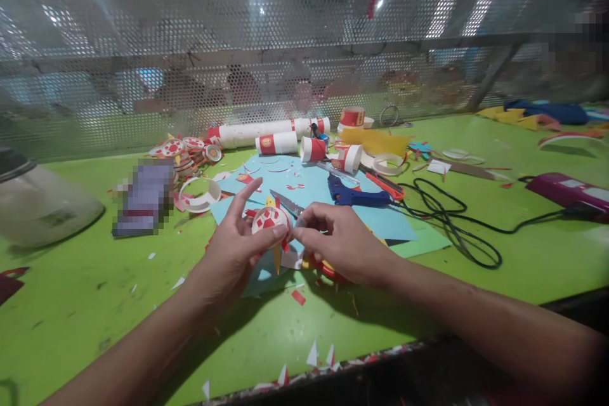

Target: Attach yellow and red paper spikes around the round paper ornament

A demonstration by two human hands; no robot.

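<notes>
A small round paper piece point(269, 218), white with red patches and yellow and red bits at its edge, is held in my left hand point(238, 231), thumb on top and index finger raised. My right hand point(340, 238) pinches at the right edge of this piece; whatever is between its fingertips is too small to make out. Scissors point(288, 203) with red and yellow handles lie partly hidden behind and under my hands. Light blue paper sheets point(285, 171) lie beneath, with red and white scraps on them.
Beyond the hands lie a blue glue gun point(356, 193) with a black cable, an orange cutter point(385, 186), paper cups point(278, 143) and finished round pieces point(172, 148). A phone point(145, 196) and white container point(45, 203) stand left, a purple power strip point(566, 193) right.
</notes>
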